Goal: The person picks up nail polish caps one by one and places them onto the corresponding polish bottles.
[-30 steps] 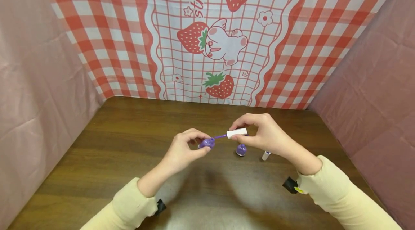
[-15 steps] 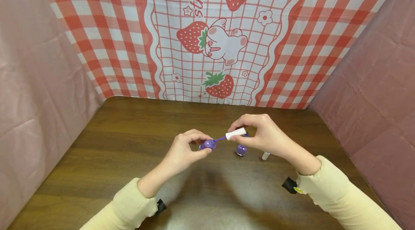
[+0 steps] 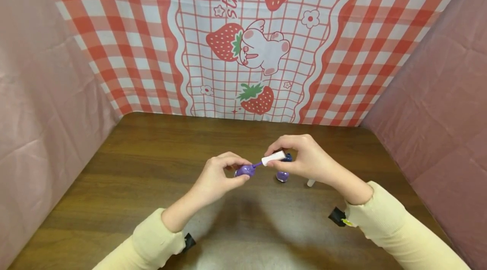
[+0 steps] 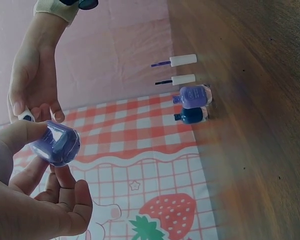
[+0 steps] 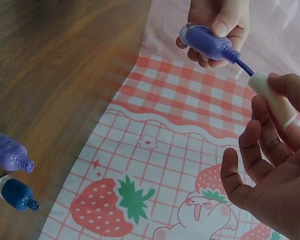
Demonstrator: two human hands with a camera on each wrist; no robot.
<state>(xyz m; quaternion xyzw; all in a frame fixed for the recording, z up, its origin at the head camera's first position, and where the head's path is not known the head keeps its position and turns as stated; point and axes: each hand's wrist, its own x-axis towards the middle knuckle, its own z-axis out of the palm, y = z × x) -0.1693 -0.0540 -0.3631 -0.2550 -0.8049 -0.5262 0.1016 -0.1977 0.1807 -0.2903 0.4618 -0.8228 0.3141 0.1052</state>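
Observation:
My left hand (image 3: 217, 177) holds a purple nail polish bottle (image 3: 245, 171) between thumb and fingers, tilted with its neck toward the right. Between thumb and fingertips my right hand (image 3: 310, 160) pinches a white brush cap (image 3: 273, 158). From that cap a purple-coated brush stem (image 5: 245, 67) runs down into the bottle's open neck; its bristles are hidden inside. Part of the stem still shows between the neck and the cap in the right wrist view. In the left wrist view the held bottle (image 4: 57, 144) hides most of the cap.
On the wooden table (image 3: 152, 147) stand an uncapped lighter purple bottle (image 4: 195, 97) and an uncapped dark blue bottle (image 4: 192, 115), side by side. Two white brush caps (image 4: 183, 59) lie near them. A strawberry-print cloth (image 3: 262, 50) hangs behind, with pink cloth at both sides.
My right hand has brought the cap left and slightly down, so less stem shows outside the neck. The held bottle has shifted slightly right. More of the dark blue bottle shows.

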